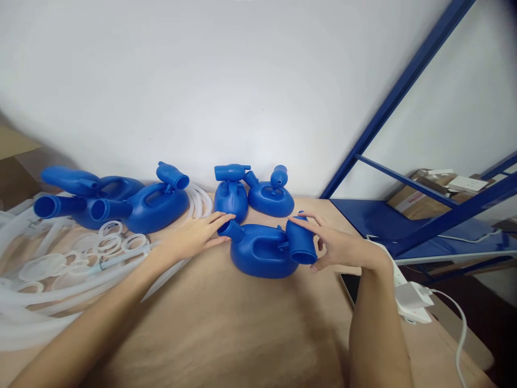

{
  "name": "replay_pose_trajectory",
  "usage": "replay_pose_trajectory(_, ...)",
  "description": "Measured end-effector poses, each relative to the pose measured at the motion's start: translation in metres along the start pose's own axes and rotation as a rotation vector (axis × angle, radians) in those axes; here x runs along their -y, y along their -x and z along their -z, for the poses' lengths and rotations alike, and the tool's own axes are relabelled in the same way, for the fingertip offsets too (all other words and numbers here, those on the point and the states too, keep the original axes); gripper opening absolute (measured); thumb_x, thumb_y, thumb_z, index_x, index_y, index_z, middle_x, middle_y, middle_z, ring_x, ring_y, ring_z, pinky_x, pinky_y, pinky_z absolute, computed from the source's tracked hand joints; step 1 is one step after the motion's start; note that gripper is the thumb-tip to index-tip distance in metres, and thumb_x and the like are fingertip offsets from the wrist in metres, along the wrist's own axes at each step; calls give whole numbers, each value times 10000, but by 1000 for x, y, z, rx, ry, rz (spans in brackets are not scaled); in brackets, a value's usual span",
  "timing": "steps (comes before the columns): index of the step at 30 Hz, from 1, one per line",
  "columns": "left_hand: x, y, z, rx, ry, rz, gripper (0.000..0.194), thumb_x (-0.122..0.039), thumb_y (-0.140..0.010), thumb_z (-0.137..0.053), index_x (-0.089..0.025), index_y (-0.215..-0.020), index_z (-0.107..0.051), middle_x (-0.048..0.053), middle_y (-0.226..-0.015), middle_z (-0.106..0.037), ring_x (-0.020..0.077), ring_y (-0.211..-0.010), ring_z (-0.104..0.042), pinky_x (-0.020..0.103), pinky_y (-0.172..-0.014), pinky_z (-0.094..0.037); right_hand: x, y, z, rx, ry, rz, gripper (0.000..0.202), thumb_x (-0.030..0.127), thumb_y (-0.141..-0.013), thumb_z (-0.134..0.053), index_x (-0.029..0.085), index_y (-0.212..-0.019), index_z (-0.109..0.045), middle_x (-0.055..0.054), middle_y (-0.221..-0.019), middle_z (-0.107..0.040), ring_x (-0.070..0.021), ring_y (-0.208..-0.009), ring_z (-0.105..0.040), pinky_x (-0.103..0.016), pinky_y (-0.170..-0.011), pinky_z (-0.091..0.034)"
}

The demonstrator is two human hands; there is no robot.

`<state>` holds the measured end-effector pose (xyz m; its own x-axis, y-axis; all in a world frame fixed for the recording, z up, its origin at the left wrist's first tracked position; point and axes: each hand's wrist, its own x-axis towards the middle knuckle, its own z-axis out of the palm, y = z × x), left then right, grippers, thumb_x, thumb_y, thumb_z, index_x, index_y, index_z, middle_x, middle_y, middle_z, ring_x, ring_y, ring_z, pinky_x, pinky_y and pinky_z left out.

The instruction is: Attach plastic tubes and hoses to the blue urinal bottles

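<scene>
A blue plastic urinal bottle [262,264] with a loop handle rests on the brown table in front of me. My left hand [194,234] holds its neck, fingertips at the open mouth [231,229]. On the bottle's right end sits a blue funnel-shaped piece [301,242], its wide opening facing down toward me. My right hand [333,242] grips that piece, thumb below and fingers over the top. Just behind stand two more blue bottles [231,202] with similar pieces attached. Two others [157,210] lie to the left.
Clear tubes [100,280] and translucent rings [108,243] with lids crowd the table's left side. At right are a phone [350,285], a white power strip [416,312] with a plugged-in charger, and a blue metal shelf [363,215] holding cardboard boxes. A white wall [242,81] stands behind.
</scene>
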<state>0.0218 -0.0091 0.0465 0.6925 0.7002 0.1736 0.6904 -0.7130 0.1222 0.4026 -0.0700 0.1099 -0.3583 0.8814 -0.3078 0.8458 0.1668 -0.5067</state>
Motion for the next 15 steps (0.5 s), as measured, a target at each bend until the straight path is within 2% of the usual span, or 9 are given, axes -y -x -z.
replay_pose_trajectory(4,-1,0,-3,-16,-6,32,623,-602,-1086,-356,-263,-1607,-401,143,-1531,-570,269,-1030,-727,358,-816,-573,18,-2,-4,-133,36,16,1096,557,-630,-909,416,-1602,-424,-77,-1615,-351,-232,-993,-654,-454,-938,-606)
replay_pose_trajectory(8,-2,0,-11,-43,23,58,616,-590,-1084,-372,-272,-1612,-390,158,-1539,-557,279,-1041,-721,379,-835,-579,41,-12,-12,-270,152,89,1007,721,-620,-875,384,-1516,-564,-87,-1532,-488,-247,-928,-674,-478,-896,-612)
replay_pose_trajectory(12,-7,-3,-13,-36,94,62,648,-587,-1086,-351,-277,-1654,-315,159,-1610,-495,317,-1190,-688,426,-929,-567,55,-28,-23,-393,301,233,977,772,-664,-834,356,-1511,-581,-112,-1505,-547,-385,-1213,-633,-564,-1053,-531)
replay_pose_trajectory(14,-3,-2,-6,18,108,63,705,-616,-1073,-353,-275,-1682,-253,156,-1639,-469,338,-1295,-640,437,-988,-542,57,-33,-26,-418,306,254,929,765,-738,-786,353,-1536,-550,-110,-1522,-541,-410,-1322,-578,-593,-1121,-479)
replay_pose_trajectory(15,3,1,0,70,111,81,739,-650,-1053,-374,-280,-1683,-260,152,-1619,-501,346,-1310,-633,434,-991,-537,56,-35,-26,-410,284,249,907,759,-779,-754,349,-1554,-524,-109,-1539,-525,-408,-1340,-570,-600,-1128,-473)
